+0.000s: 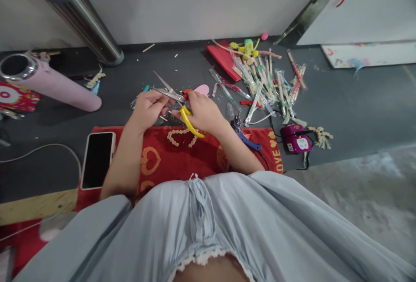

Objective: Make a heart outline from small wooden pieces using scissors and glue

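Note:
My right hand (203, 111) grips yellow-handled scissors (188, 121); the blades (164, 88) are open and point up-left. My left hand (148, 108) pinches a small thin piece right at the blades; what it is I cannot tell. Both hands hover over the far edge of a red mat with gold hearts (182, 160). A heart shape made of small wooden pieces (182, 137) lies on the mat just under the scissors. A pink heart cutout (202, 89) peeks out beyond my right hand.
A heap of wrapped chopsticks (264, 87) and a red sheet (224, 59) lie far right. A purple glue gun (295, 139), pliers (243, 134), phone (97, 158), pink roll (52, 82), metal pipe (87, 26) and white cable (39, 150) surround the mat.

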A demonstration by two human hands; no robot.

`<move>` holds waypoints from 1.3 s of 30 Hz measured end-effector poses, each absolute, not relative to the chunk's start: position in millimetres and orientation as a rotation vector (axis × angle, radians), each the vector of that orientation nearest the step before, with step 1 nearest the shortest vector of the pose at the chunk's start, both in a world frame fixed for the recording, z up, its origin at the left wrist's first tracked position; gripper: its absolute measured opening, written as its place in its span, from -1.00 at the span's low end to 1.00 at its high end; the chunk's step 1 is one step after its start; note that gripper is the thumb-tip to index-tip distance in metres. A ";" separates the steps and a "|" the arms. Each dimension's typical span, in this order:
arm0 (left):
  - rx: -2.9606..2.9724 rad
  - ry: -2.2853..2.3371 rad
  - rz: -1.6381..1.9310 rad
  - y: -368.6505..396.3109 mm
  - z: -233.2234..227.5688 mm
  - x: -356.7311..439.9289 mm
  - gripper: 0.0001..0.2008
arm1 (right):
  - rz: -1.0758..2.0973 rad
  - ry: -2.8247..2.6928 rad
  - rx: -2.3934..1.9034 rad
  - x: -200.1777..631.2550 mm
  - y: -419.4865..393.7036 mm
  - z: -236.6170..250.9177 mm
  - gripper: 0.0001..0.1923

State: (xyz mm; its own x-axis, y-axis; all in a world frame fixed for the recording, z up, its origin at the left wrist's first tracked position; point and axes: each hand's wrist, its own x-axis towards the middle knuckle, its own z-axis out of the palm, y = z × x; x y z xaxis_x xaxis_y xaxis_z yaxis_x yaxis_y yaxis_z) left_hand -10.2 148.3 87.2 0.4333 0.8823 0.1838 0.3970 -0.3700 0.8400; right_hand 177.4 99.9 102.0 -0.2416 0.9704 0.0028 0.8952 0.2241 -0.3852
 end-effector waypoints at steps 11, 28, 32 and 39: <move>1.483 0.752 0.699 143.4 96.9 -12.9 -0.59 | 0.250 -2.347 -1.541 186.0 103.1 87.2 -0.07; 1.486 0.902 0.695 148.9 87.6 -11.1 -0.71 | 0.390 -2.338 -1.792 181.3 99.8 104.4 -0.22; 1.492 0.935 0.727 148.6 87.0 -11.2 -0.75 | 0.436 -2.305 -1.834 177.7 99.8 105.9 -0.31; 1.677 1.089 0.706 148.1 92.0 -8.6 -0.72 | 0.521 -2.228 -1.901 172.0 100.9 105.9 -0.38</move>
